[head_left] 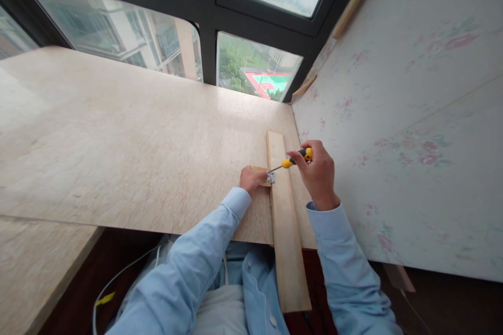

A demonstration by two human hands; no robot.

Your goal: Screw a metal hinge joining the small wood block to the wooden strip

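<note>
My right hand [319, 172] is closed around the yellow and black handle of a screwdriver [290, 162]. Its shaft slants down to the left, and the tip meets a small metal hinge [271, 178]. The hinge lies across a long wooden board [288, 241] and a short wood block [259, 169] at the board's left edge. My left hand [251, 180] grips the short block close to the hinge, its fingertips partly hidden. Any screw under the tip is too small to make out.
The long board rests on a marble-patterned sill [137, 141] and juts past its front edge over my lap. A floral-papered wall [412, 141] rises close on the right. Dark-framed windows [208, 21] stand behind. A pale cable [102, 293] hangs at lower left.
</note>
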